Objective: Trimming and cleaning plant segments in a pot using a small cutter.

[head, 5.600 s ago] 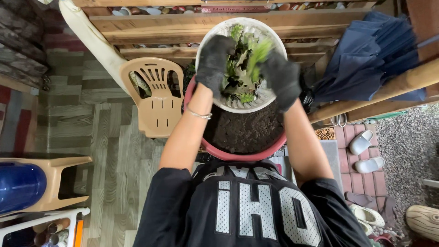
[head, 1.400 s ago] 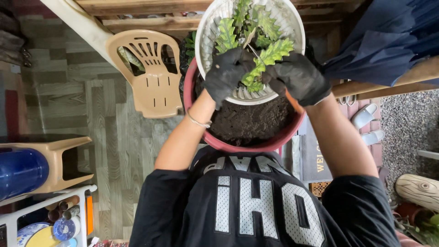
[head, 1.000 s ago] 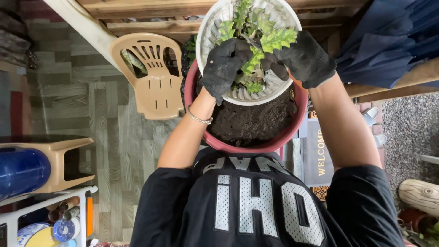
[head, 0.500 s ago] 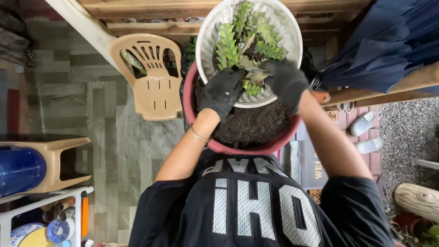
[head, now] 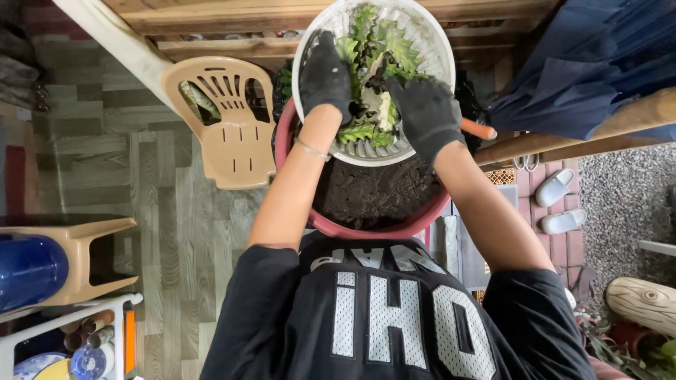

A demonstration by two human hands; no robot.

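Observation:
A white ribbed pot (head: 425, 39) sits on the far side of a red basin (head: 284, 138) filled with dark soil (head: 377, 193). In the pot stands a green plant (head: 396, 49) with jagged leaves. Both my hands wear black gloves. My left hand (head: 325, 74) reaches into the pot's left side, fingers curled over the leaves. My right hand (head: 422, 112) grips the plant low down at its base, near the pot's front right rim. An orange handle (head: 479, 130) sticks out just right of that hand.
A beige plastic chair (head: 225, 119) stands left of the basin, a wooden frame (head: 211, 17) behind it. Blue folded fabric (head: 577, 63) and a wooden rail (head: 598, 130) lie at right, white slippers (head: 556, 186) below them. A beige stool (head: 84, 253) and white rack (head: 84, 331) are at lower left.
My left hand moved up from the pot's front rim to the plant's left side. My right hand shifted slightly left onto the plant's base. The leaves have been pressed lower into the pot.

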